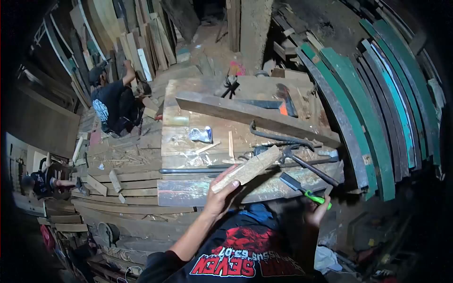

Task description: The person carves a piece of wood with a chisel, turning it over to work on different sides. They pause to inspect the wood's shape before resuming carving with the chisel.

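My left hand grips a short, rough piece of wood, thumb on its top face, tilted up to the right above the workbench's near edge. In my right hand is a chisel by its bright green handle, its dark blade pointing up and left toward the wood but apart from it. Behind the wood, a hammer lies on the bench beside a dark curved metal bar. Part of my right hand is in shadow.
The workbench bears a long thick plank, a handsaw, a crumpled packet and wood shavings. Green-painted boards stack on the right. A person crouches at the left; another person is farther away.
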Demonstrator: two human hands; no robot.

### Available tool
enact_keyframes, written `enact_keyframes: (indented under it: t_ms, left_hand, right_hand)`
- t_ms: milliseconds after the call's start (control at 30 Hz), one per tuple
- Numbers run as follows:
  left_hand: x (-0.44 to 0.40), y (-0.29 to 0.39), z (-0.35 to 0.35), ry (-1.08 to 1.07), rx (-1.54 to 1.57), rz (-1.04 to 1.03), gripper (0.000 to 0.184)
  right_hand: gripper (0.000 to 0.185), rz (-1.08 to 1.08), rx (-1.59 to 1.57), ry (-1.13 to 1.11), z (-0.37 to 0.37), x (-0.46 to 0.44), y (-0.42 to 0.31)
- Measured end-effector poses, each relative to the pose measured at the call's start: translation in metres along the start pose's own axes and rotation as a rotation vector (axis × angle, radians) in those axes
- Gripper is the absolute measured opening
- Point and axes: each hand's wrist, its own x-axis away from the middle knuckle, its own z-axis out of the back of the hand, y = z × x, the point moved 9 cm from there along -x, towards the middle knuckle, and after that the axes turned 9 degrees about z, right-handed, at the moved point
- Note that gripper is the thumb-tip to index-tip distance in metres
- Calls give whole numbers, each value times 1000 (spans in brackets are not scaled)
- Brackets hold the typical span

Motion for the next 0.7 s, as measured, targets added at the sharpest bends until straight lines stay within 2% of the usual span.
enact_keyframes:
  t_ms: [33, 100, 133, 300, 367, 400, 500, 567, 633, 700]
  left_hand:
    - [1, 5, -13, -60, 136, -6, 69]
    - [-2, 14, -26, -137, 263, -33, 69]
    - [-3, 16, -32, -211, 324, -45, 68]
    - [11, 15, -59, -326, 533, 48, 74]
    - [22, 19, -74, -394, 475, 35, 77]
    - [28, 20, -80, -411, 441, 50, 80]
    - [41, 22, -100, -500, 490, 94, 81]
    - [46, 25, -106, -555, 448, 75, 79]
    - [50, 22, -112, -604, 480, 140, 78]
    - [53, 22, -114, -639, 463, 134, 76]
  right_hand:
    - [47, 22, -39, 0, -9, 7, 0]
    - [55, -129, -27, 171, -13, 39, 5]
    - [58, -164, -31, 22, -13, 34, 13]
    - [62, -270, -97, 207, 10, 36, 42]
    - [62, -281, -84, 208, 8, 42, 41]
    - [55, -291, -146, 209, 13, 35, 48]
    - [52, -383, -183, 223, 21, 34, 59]
    - [52, -288, -183, 200, 23, 33, 57]
    - [53, -323, -217, 128, 18, 40, 59]
    - [54, -325, -200, 155, 19, 46, 57]
